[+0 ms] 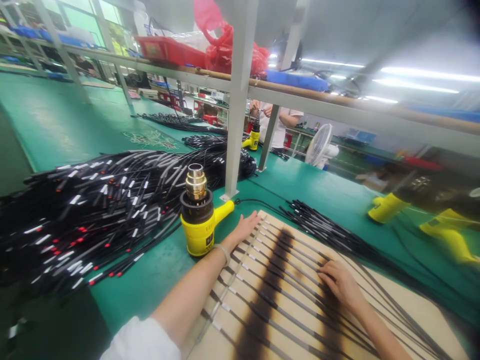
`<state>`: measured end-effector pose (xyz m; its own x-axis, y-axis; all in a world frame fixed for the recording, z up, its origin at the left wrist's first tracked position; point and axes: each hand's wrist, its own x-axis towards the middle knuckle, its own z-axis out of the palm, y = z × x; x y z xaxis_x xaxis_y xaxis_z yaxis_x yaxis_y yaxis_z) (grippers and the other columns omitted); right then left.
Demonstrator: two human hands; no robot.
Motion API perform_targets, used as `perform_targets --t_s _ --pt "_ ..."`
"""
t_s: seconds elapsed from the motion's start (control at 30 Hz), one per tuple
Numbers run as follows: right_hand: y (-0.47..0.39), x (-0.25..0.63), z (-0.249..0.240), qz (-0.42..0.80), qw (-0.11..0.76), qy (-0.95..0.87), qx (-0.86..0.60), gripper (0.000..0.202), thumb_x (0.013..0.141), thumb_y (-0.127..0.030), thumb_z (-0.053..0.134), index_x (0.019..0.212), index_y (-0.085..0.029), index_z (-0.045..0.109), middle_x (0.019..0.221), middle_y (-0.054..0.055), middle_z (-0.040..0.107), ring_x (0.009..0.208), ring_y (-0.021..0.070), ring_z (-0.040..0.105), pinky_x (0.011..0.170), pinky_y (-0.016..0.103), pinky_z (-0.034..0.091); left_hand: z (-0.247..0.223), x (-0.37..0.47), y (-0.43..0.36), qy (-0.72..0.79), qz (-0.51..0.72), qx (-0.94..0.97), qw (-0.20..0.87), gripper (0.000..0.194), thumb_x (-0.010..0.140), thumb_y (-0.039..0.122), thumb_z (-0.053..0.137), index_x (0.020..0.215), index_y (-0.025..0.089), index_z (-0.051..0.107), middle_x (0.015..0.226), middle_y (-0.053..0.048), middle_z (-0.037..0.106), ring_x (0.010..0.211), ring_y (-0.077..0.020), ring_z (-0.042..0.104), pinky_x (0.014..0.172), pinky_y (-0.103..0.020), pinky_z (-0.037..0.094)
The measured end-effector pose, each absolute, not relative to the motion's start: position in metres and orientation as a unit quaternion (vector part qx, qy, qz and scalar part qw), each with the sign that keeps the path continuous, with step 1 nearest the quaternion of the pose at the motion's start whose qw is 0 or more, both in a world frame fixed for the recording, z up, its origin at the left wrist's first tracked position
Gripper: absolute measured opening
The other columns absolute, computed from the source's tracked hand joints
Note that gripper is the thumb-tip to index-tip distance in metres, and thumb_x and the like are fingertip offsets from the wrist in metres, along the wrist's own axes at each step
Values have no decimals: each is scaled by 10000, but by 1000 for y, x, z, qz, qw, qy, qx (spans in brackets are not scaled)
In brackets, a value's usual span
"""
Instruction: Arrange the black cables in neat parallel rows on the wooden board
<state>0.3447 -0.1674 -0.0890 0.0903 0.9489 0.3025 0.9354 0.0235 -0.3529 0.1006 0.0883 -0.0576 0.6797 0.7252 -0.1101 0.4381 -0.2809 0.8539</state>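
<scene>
Several black cables (296, 316) lie side by side across a pale wooden board (423, 312) with dark scorched bands. My left hand (245, 226) rests at the board's far left corner, fingers stretched out near the white-marked cable ends. On the right, my right hand (339, 281) is over the cables, its fingertips bent together on one at the second scorched band; what they pinch is too small to make out. A yellow heat gun (198, 227) stands nozzle up on the green table, just left of my left forearm.
A large heap of black cables (123, 200) covers the table at left. Another bundle (330, 225) lies beyond the board. A metal post (238, 110) holds a shelf with a red tray (168, 50). More yellow heat guns (388, 206) stand right. A person (279, 122) works behind.
</scene>
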Motion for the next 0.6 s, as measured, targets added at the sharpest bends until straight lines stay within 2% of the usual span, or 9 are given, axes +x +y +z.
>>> perform_targets --t_s 0.37,0.6 --pt "-167 349 -86 24 204 -691 -693 264 861 -319 418 776 -177 624 799 65 571 779 158 519 722 320 441 -57 101 88 368 146 790 468 710 818 620 192 1376 194 298 1435 7 187 1356 -196 52 1100 -370 -126" --pt "-167 352 -89 31 196 -697 -689 259 864 -302 414 793 -176 629 819 70 568 799 155 518 729 312 438 -68 100 92 364 155 790 468 709 800 659 196 1359 247 336 1423 45 193 1350 -203 48 1102 -341 -129"
